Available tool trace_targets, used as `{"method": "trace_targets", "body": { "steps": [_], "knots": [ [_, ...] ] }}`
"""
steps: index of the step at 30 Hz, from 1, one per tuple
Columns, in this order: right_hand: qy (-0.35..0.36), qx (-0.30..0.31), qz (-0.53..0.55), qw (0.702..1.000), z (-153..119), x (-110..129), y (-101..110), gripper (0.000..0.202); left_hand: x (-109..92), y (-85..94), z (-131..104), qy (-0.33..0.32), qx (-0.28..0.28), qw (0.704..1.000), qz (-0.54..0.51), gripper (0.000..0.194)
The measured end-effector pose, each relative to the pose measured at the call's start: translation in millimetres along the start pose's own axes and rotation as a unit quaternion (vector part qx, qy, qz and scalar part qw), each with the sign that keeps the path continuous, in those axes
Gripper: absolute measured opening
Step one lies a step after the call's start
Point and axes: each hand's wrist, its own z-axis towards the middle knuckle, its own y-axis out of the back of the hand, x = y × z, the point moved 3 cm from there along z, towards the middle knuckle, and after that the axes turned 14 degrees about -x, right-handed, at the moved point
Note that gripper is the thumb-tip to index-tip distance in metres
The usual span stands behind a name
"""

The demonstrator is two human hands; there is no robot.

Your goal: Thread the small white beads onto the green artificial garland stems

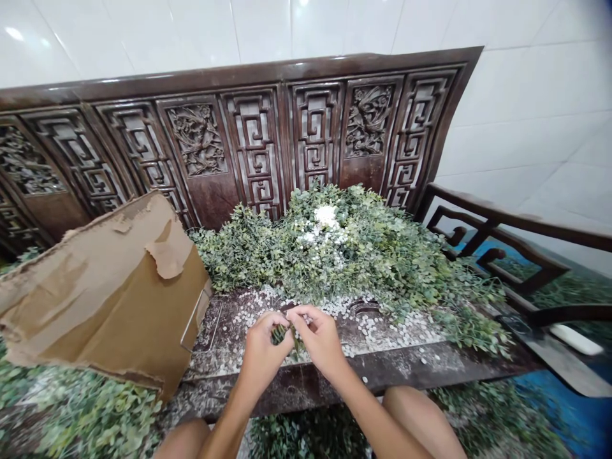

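Note:
My left hand point(262, 347) is curled round a small green leafy sprig point(279, 333), most of it hidden by the fingers. Thumb and fingertips of my right hand point(319, 338) are pinched together against the top of the same sprig, close to the left fingertips. Whether a small white piece is between the right fingertips I cannot make out. Both hands are over the front of a dark wooden bench seat point(329, 382). Many small white round pieces point(253, 306) lie scattered on the seat behind them. A big heap of green leafy sprigs point(382, 248) stands just beyond.
A white pile point(326, 217) sits on the heap. To the left, a torn cardboard piece point(119, 293) leans with a bent metal wire point(192, 322) at its edge. Carved bench back point(258, 134) behind, armrest point(521, 223) right. More foliage point(95, 414) lies left and below.

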Motion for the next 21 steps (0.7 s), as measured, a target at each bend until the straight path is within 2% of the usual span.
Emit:
{"method": "trace_targets", "body": {
  "steps": [3,5,9,12,16,19,21],
  "knots": [
    [-0.021,-0.022,0.014,0.999,0.6,-0.6,0.8,0.024,-5.9,2.3,2.1,-0.015,-0.009,1.000,0.016,0.007],
    [-0.042,-0.037,0.021,0.998,0.7,-1.8,1.3,0.024,-5.8,3.9,4.3,0.004,-0.022,1.000,0.013,0.007],
    [-0.110,-0.069,0.100,0.987,4.0,-5.1,3.6,0.023,7.7,7.1,7.9,0.129,-0.076,0.988,-0.042,0.017],
    [-0.175,-0.113,0.225,0.952,12.6,-7.6,9.2,0.019,18.1,8.2,8.7,0.225,-0.119,0.962,-0.100,0.027],
    [-0.223,-0.143,0.299,0.917,26.5,-8.6,20.2,0.015,21.8,6.7,8.8,0.310,-0.131,0.923,-0.189,0.037],
    [-0.220,-0.185,0.302,0.909,31.9,-10.3,31.0,0.018,21.5,6.3,9.1,0.336,-0.131,0.899,-0.247,0.041],
    [-0.171,-0.212,0.257,0.927,32.3,-12.0,37.8,0.024,21.9,7.8,9.6,0.339,-0.143,0.892,-0.263,0.041]
  ]
}}
